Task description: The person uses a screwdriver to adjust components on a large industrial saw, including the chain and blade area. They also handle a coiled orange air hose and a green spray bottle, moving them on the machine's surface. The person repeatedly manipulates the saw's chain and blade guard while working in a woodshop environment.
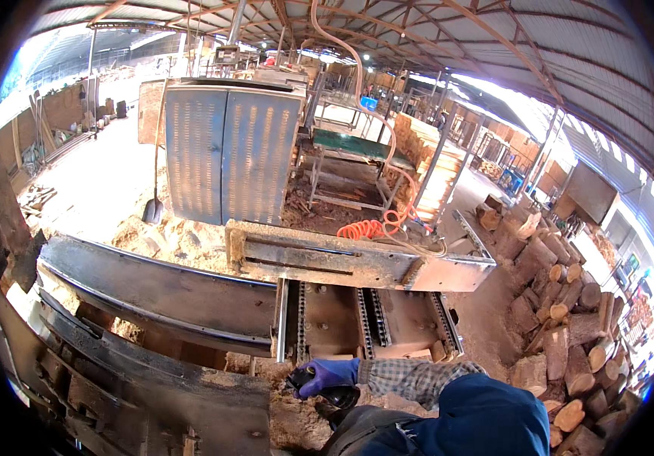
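Note:
My right hand point(327, 376), in a purple glove, is low in the middle of the head view. Its checked sleeve point(403, 378) comes in from the right. The fingers are curled closed around something dark; what it is cannot be made out. Just beyond the hand lies a metal chain conveyor point(334, 319) with several chains running away from me. To the hand's left stands a dark, dusty steel machine bed point(190, 403). My left hand is out of view.
A sawdust-covered beam point(357, 257) crosses above the conveyor, with a coiled orange air hose point(361, 229) behind it. Cut logs point(570, 334) are piled at the right. A blue vented cabinet point(228, 152) and a shovel point(153, 209) stand beyond a long steel rail point(160, 285).

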A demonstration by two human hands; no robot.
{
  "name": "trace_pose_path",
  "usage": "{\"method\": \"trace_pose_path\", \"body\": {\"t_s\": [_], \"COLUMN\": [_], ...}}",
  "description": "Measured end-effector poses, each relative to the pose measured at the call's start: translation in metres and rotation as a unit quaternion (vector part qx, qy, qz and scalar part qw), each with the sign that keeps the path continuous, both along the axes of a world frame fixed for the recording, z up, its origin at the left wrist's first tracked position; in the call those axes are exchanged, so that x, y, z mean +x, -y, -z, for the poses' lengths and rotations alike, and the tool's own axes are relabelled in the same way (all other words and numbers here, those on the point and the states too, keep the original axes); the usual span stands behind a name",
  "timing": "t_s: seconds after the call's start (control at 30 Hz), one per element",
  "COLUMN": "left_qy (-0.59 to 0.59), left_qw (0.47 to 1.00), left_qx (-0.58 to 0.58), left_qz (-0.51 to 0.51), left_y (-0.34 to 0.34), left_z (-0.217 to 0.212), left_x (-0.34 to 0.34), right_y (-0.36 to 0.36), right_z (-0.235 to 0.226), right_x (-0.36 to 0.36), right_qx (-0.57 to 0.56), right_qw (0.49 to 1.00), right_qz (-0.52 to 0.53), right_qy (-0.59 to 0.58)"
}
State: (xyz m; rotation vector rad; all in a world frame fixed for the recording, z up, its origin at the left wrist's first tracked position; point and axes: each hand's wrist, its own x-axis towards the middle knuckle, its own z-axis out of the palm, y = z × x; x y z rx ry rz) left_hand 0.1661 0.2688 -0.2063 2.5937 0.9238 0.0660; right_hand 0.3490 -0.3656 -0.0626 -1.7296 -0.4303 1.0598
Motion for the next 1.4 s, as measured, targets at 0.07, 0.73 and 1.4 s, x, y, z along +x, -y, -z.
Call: {"method": "trace_pose_path", "body": {"t_s": [0.07, 0.73, 1.4], "left_qy": [0.002, 0.251, 0.53], "left_qw": [1.0, 0.855, 0.548], "left_qx": [-0.001, -0.43, -0.515], "left_qz": [0.004, -0.147, -0.392], "left_y": [0.002, 0.2, 0.436], "left_z": [-0.001, -0.159, 0.084], "left_x": [0.001, -0.283, 0.09], "right_y": [0.002, -0.1, -0.401], "right_z": [0.012, 0.015, -0.027], "right_x": [-0.004, 0.029, -0.031], "right_qx": [-0.013, 0.073, 0.095], "right_qw": [1.0, 0.995, 0.56], "right_qz": [0.011, -0.06, -0.368], "right_qy": [0.003, 0.034, 0.736]}}
